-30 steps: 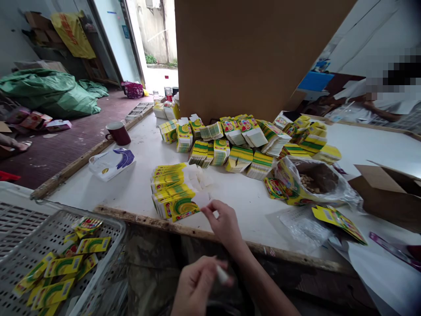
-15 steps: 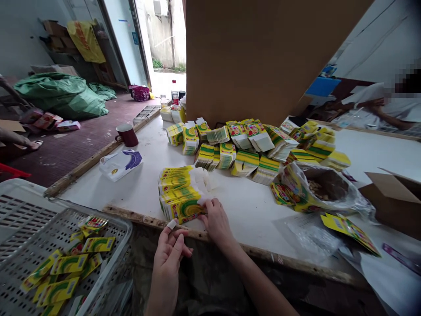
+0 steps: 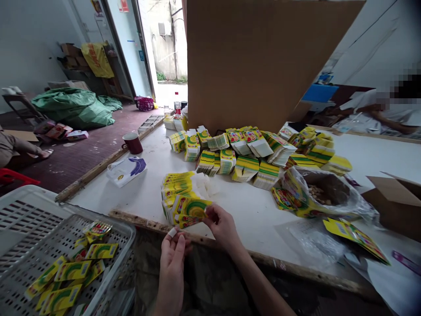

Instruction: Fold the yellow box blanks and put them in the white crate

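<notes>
A fanned stack of flat yellow-and-green printed cartons (image 3: 176,184) lies near the table's front edge. My right hand (image 3: 223,226) pinches the right end of the top carton (image 3: 190,206) between thumb and fingers, and that carton is lifted slightly off the stack. Just below the stack, at the wooden edge, is my left hand (image 3: 173,259), its fingers loosely bent and apart. A white wrap circles one of its fingers, and I see nothing in its grasp. Bundles of similar cartons (image 3: 243,169) stand in rows farther back.
At the left stands a white plastic basket (image 3: 121,232) with several filled yellow packs. A maroon mug (image 3: 133,143) and a tissue pack (image 3: 126,171) sit on the table. To the right are an open plastic bag (image 3: 355,199) and a cardboard box (image 3: 391,206). Another person (image 3: 371,109) sits far right.
My right hand has taken hold of the top carton's end and raised it a little. My left hand stays near the table edge. The camera view has shifted slightly.
</notes>
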Available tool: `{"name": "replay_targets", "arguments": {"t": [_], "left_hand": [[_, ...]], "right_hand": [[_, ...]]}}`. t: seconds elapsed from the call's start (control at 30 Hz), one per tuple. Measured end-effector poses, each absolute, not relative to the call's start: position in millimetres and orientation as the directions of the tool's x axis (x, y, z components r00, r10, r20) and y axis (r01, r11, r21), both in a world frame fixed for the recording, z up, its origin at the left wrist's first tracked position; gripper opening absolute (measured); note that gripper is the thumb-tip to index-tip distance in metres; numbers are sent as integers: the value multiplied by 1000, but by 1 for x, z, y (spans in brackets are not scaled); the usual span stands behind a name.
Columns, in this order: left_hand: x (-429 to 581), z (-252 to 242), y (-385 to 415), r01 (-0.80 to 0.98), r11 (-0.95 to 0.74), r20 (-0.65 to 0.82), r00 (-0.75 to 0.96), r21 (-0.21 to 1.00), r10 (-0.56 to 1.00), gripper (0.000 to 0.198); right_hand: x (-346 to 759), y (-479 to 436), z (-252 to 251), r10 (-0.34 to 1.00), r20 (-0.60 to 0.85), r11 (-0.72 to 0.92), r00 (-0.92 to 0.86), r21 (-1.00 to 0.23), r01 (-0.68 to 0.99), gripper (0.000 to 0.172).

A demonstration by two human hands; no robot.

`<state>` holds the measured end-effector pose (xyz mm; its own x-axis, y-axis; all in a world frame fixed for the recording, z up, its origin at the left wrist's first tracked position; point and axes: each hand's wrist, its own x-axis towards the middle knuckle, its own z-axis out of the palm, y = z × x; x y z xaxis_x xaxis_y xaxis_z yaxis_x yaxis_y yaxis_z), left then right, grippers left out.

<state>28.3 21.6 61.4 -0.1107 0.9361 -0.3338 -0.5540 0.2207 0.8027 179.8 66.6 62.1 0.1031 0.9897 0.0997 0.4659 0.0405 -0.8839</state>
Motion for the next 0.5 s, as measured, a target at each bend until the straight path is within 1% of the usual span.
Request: {"name": "replay_targets", "arguments": {"t": [0.07,0.1,0.2,0.27,0.3,0.37,0.43,0.5], "left_hand": [[31,64,26,-592,122,-251,-140,797,958,53],[33,67,28,-622,88,-210,-125,778,970,54],[36,81,34,-712,65,-114,-21,699,993,53],[36,91,38,-766,38,-68,-7,641,998,48],[36,95,40,-793,13,-69,-36,609,997,45],[36,100,42,-818,-39,-128,-137,574,982,43],[36,99,44,-778,-51,-203,-227,627,952,49],[35,94,44,-718,-16,-235,-249,696,939,60]], "right_hand": [[177,57,72,998,64,51,25,-930,365,11],[174,51,77,999,45,50,-24,-946,321,11],[162,32,87,990,-5,27,-144,-974,223,17],[152,21,91,980,-32,-7,-196,-992,125,21],[148,17,92,975,-49,-36,-218,-997,63,21],[139,12,92,968,-81,-93,-237,-995,-37,23],[133,11,91,976,-106,-121,-188,-990,-72,33],[130,13,88,989,-96,-101,-108,-994,-47,45]]}}
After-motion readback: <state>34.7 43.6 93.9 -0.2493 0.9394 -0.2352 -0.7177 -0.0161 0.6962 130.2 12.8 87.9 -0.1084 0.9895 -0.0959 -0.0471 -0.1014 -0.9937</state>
